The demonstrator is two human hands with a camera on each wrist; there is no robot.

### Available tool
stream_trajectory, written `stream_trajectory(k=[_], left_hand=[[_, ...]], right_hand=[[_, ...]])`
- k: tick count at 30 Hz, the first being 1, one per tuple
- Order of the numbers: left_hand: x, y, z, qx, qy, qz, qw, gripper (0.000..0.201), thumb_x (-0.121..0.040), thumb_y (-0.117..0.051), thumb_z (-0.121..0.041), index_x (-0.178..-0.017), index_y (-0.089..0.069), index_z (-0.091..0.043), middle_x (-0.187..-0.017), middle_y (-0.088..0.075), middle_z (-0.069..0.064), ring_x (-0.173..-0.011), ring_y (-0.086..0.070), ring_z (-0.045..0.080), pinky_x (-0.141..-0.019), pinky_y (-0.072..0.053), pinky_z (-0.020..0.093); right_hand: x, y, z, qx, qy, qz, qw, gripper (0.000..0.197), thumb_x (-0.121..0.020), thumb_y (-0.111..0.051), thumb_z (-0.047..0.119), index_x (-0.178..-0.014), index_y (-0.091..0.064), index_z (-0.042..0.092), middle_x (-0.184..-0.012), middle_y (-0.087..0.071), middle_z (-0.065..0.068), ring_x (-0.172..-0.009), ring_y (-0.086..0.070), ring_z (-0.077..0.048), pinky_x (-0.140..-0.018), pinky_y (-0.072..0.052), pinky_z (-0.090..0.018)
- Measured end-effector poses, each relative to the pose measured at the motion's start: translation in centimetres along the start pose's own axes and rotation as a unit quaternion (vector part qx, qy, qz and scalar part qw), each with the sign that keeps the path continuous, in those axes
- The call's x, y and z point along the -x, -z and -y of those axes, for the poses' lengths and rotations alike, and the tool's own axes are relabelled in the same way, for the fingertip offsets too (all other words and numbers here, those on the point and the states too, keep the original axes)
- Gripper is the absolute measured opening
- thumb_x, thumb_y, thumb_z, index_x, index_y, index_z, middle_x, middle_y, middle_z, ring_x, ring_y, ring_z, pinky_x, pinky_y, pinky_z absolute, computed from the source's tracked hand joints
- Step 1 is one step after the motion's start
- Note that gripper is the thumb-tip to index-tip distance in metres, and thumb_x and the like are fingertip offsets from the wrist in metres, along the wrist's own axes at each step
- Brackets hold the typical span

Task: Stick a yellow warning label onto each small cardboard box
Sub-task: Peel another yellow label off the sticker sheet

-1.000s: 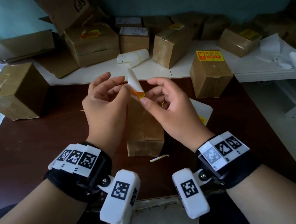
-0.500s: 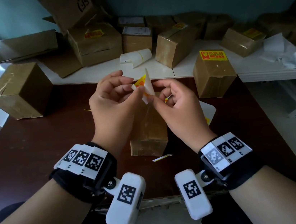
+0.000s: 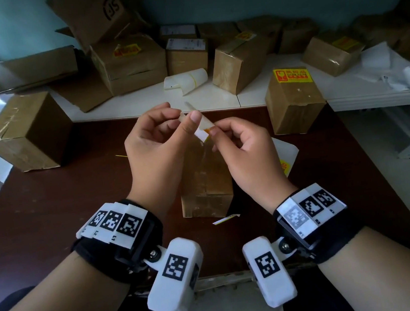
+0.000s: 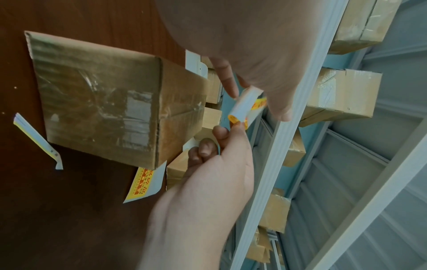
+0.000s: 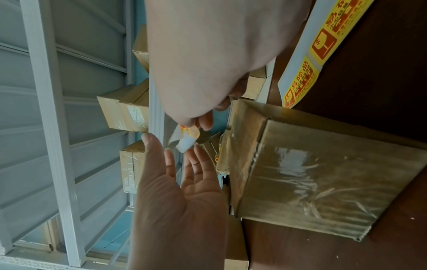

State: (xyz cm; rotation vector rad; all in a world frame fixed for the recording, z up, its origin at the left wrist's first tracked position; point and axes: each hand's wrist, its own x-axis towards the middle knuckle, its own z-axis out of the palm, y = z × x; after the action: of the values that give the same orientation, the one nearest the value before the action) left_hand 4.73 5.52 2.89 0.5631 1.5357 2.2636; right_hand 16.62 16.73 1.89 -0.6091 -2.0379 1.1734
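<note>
A yellow warning label (image 3: pixel 202 129) on white backing paper is held in the air between both hands. My left hand (image 3: pixel 186 117) pinches the backing's upper end between thumb and fingers. My right hand (image 3: pixel 215 131) pinches the label's orange lower corner (image 4: pixel 234 118), which is curled away from the backing (image 5: pixel 186 144). Directly below the hands a small taped cardboard box (image 3: pixel 204 181) stands on the dark table (image 3: pixel 48 202), its top bare in the left wrist view (image 4: pixel 104 102) and the right wrist view (image 5: pixel 318 173).
A strip of spare yellow labels (image 3: pixel 287 162) lies right of the box. A thin backing scrap (image 3: pixel 225 219) lies in front of it. A labelled box (image 3: pixel 293 102) stands at the right, a plain one (image 3: pixel 26 132) at the left. Several more boxes crowd the white shelf (image 3: pixel 217 99) behind.
The label piece has turned from upright to slanting down to the right. My right fingers now hold its lower orange corner and my left thumb sits on the upper end.
</note>
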Motion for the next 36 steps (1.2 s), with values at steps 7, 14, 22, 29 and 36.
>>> stream_trajectory(k=[7,14,22,29,36], left_hand=[[0.1,0.2,0.0,-0.042,0.003,0.007,0.999,0.035,-0.086,-0.094,-0.013,-0.113,-0.071,-0.013,-0.105,-0.077,0.028,-0.091,-0.078,0.03,-0.086,-0.065,0.05],[0.3,-0.2,-0.4,-0.02,0.009,0.002,1.0,0.039,-0.097,-0.084,-0.025,-0.119,-0.072,0.005,-0.096,-0.08,0.005,-0.089,-0.076,0.018,-0.091,-0.064,0.038],[0.0,-0.3,-0.3,-0.041,0.029,0.023,0.999,0.035,-0.113,-0.061,-0.032,-0.091,-0.08,-0.014,-0.097,-0.079,0.002,-0.103,-0.074,0.018,-0.089,-0.063,0.033],[0.1,0.0,0.1,-0.088,0.017,0.044,0.995,0.017,-0.102,-0.079,-0.025,-0.09,-0.078,-0.013,-0.094,-0.079,0.014,-0.089,-0.075,0.02,-0.09,-0.064,0.049],[0.6,0.2,-0.2,-0.114,-0.009,0.058,0.992,0.015,-0.093,-0.088,-0.014,-0.096,-0.075,-0.007,-0.101,-0.079,0.023,-0.091,-0.077,0.041,-0.091,-0.063,0.06]], right_hand=[[0.1,0.1,0.0,-0.016,0.033,-0.016,0.999,0.023,-0.111,-0.064,0.026,-0.123,-0.081,0.016,-0.107,-0.081,0.007,-0.102,-0.076,-0.011,-0.087,-0.065,-0.036],[0.1,0.0,0.2,-0.045,0.041,-0.036,0.998,0.022,-0.111,-0.065,0.022,-0.125,-0.081,0.017,-0.094,-0.078,0.017,-0.091,-0.075,-0.005,-0.079,-0.054,-0.017],[0.2,-0.1,-0.2,-0.059,0.039,-0.062,0.996,0.028,-0.112,-0.063,0.023,-0.129,-0.081,0.008,-0.072,-0.067,0.014,-0.062,-0.06,-0.001,-0.064,-0.045,-0.021],[0.5,-0.1,0.9,-0.097,0.028,-0.04,0.994,0.013,-0.105,-0.074,0.017,-0.113,-0.083,0.012,-0.084,-0.078,0.008,-0.079,-0.073,-0.008,-0.071,-0.057,-0.023],[0.8,-0.3,1.8,-0.118,-0.005,-0.032,0.992,0.008,-0.098,-0.084,0.029,-0.093,-0.079,0.024,-0.078,-0.074,0.008,-0.075,-0.067,-0.01,-0.07,-0.055,-0.026]])
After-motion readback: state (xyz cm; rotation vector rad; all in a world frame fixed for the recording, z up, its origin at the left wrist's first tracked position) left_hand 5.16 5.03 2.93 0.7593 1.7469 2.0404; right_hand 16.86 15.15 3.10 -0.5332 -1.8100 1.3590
